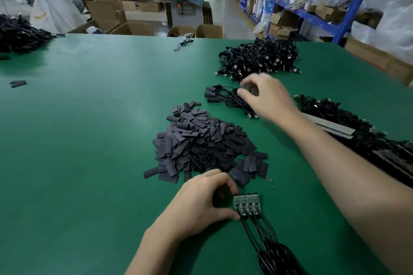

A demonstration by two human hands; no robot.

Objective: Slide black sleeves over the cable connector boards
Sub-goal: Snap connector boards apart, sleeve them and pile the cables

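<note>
A row of several small green connector boards (pixel 247 204) lies side by side on the green table (pixel 89 129), their black cables (pixel 263 236) running toward me. My left hand (pixel 201 203) holds the row at its left edge between thumb and curled fingers. Just beyond lies a heap of flat black sleeves (pixel 201 145). My right hand (pixel 266 98) is stretched out farther back, fingers loosely bent and empty, over a small bundle of cables with sleeves on their ends (pixel 223 96). It is motion-blurred.
A big pile of black USB cables (pixel 259 58) sits at the back right, another cable pile with a grey strip (pixel 330 126) at the right edge. More black parts (pixel 20 35) lie far left, two loose sleeves (pixel 18 83) nearby, a single cable (pixel 184 43) at the far edge.
</note>
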